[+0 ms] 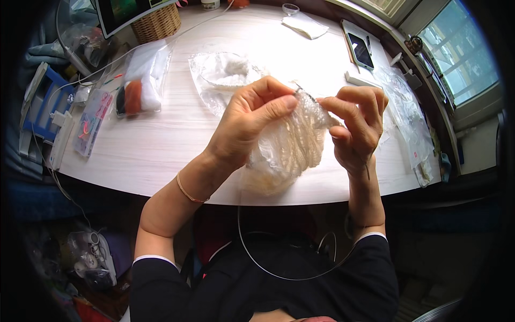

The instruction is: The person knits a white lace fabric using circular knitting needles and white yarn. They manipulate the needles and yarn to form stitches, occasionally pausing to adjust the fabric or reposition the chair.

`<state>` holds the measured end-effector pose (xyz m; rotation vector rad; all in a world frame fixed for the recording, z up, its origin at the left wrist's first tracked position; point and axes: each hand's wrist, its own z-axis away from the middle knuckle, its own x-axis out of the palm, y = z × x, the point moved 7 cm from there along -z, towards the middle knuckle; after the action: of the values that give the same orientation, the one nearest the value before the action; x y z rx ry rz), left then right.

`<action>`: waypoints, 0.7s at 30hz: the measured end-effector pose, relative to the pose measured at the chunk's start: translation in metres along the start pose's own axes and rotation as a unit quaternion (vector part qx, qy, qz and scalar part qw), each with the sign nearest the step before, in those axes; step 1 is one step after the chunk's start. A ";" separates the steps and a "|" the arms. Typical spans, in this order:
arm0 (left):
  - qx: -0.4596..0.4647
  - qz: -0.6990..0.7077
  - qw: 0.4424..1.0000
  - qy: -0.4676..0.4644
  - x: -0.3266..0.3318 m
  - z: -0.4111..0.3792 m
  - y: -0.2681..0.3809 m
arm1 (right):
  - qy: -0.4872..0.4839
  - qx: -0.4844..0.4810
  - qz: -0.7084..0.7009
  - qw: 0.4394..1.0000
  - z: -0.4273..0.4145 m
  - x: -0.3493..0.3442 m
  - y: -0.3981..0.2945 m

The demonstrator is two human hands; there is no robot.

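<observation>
My left hand [255, 116] pinches the upper edge of a cream knitted piece [303, 141] between thumb and forefinger. A dark needle [305, 92] runs through the stitches at that edge. My right hand [356, 124] is at the other end of the edge, forefinger on the stitches and thumb bent below; a thin needle part shows along its wrist. The fluffy lower end of the knitting hangs low over the table. From it, a thin cable [281, 277] loops down in front of my dark shirt. Behind my left hand lies a clear bag with white yarn [237, 66].
On the left lie a bag of coloured fibre [141, 84] and a clear plastic case [93, 120]. A wicker basket [157, 24] stands behind them, with a white cord crossing nearby. At right are a phone [360, 50], plastic bags [406, 108] and the window ledge.
</observation>
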<state>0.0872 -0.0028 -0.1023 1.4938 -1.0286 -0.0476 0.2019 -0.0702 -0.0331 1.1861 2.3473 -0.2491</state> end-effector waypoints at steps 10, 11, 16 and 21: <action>0.013 -0.045 0.999 -0.006 0.005 0.001 0.000 | 0.038 0.068 -0.112 0.991 0.003 -0.012 0.018; 0.018 -0.044 0.999 0.005 0.003 0.001 0.000 | 0.031 0.067 -0.122 0.990 0.002 -0.011 0.018; 0.027 -0.026 0.999 0.011 0.001 0.000 0.000 | 0.014 0.061 -0.157 0.986 0.002 -0.008 0.018; 0.035 -0.034 0.999 -0.004 0.005 0.001 0.003 | -0.001 0.073 -0.186 0.980 0.003 -0.003 0.017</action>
<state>0.0881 -0.0060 -0.0976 1.5920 -0.9946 -0.0659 0.2179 -0.0627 -0.0333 0.7961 2.5717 -0.5580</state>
